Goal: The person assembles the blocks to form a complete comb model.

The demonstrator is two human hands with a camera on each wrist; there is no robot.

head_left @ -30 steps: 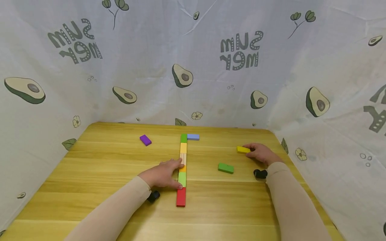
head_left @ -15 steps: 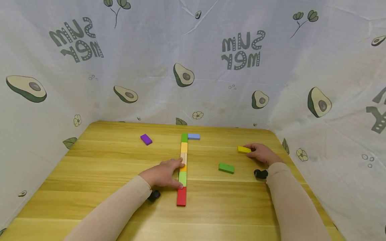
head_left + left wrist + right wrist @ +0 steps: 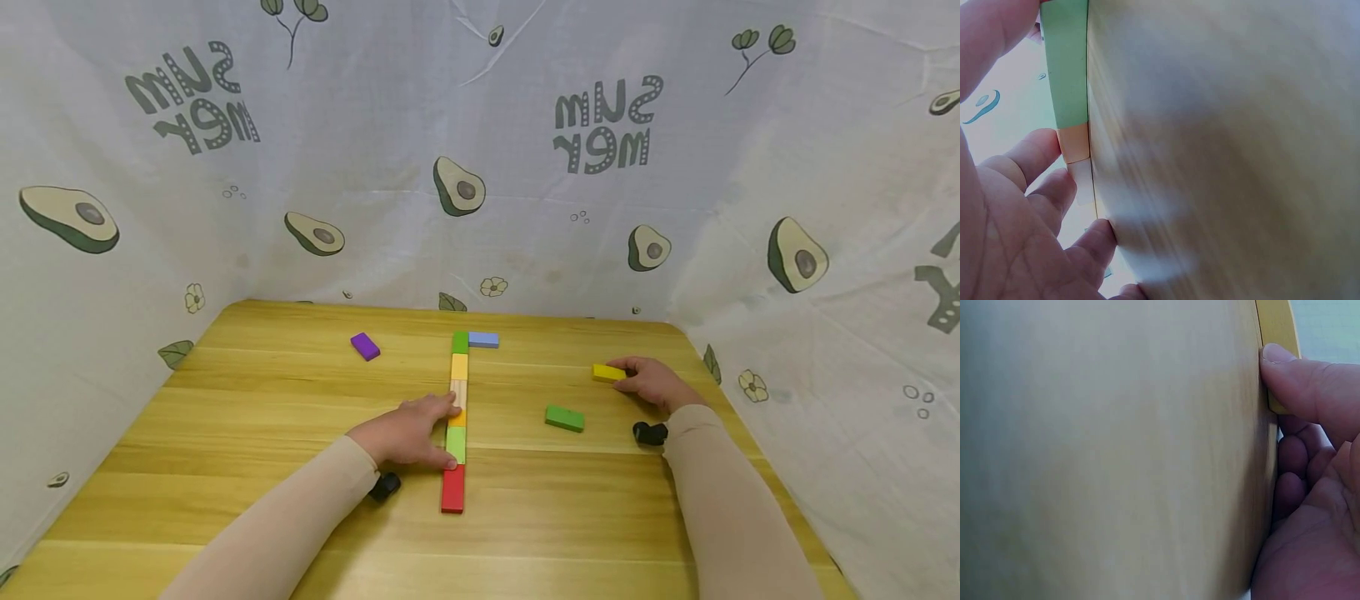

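Note:
A straight row of flat wooden blocks runs away from me in the head view: red [image 3: 453,490], light green [image 3: 457,445], orange [image 3: 459,419], plain wood [image 3: 461,392], pale yellow [image 3: 460,367] and dark green [image 3: 461,342]. My left hand [image 3: 405,432] rests against the row's left side with fingers spread, the thumb by the light green and red blocks. At the far right, my right hand [image 3: 651,385] pinches one end of a yellow block [image 3: 606,372] between thumb and fingers. The right wrist view shows the thumb on that yellow block [image 3: 1280,328], close to the tabletop.
A light blue block [image 3: 483,340] touches the dark green one at the row's far end. One green block [image 3: 564,418] lies between the row and my right hand. A purple block [image 3: 366,347] is at back left. Printed cloth [image 3: 540,242] hangs behind the wooden table [image 3: 540,533].
Everything in the head view has shifted very slightly rightward together. Both hands keep their places relative to the blocks.

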